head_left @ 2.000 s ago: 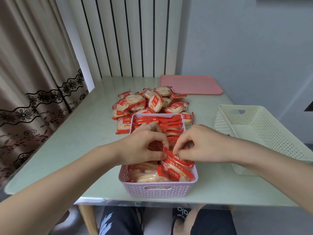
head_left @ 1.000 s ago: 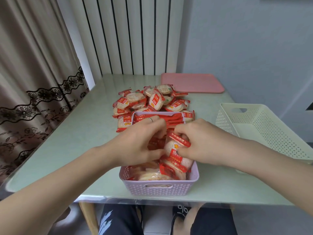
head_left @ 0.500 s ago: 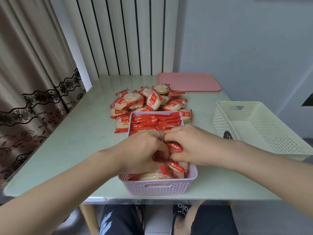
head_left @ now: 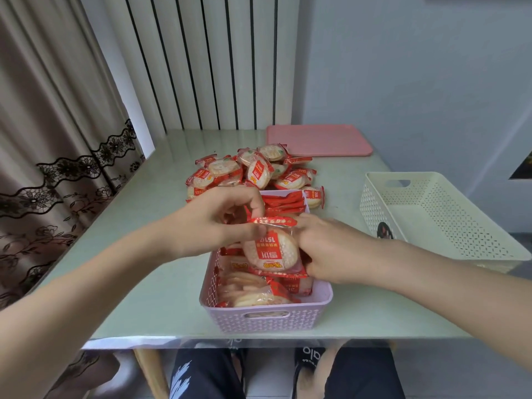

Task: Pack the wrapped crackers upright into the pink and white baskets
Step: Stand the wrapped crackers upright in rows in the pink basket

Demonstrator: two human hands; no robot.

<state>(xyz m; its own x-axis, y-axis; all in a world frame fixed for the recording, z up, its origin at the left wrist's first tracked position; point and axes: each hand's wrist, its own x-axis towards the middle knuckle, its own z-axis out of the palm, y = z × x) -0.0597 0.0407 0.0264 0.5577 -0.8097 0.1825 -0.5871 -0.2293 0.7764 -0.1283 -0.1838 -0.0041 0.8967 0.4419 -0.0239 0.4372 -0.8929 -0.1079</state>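
The pink basket (head_left: pixel 267 318) stands at the table's near edge, packed with red-wrapped crackers; a row stands upright at its far end (head_left: pixel 283 201), others lie flatter at the near end. Above its middle, a wrapped cracker (head_left: pixel 272 250) is held upright, face toward me. My left hand (head_left: pixel 221 223) pinches its top left edge. My right hand (head_left: pixel 325 249) grips its right side, fingers reaching down into the basket. A loose pile of wrapped crackers (head_left: pixel 253 171) lies behind the basket. The white basket (head_left: pixel 449 214) stands to the right with no crackers in it.
A pink tray (head_left: pixel 316 139) lies flat at the table's back edge by the wall. A curtain hangs to the left of the table. My knees show under the glass table's front edge.
Both hands were pressed down among the crackers in the basket's middle; now they have lifted one cracker up out of the row and hold it upright above the basket.
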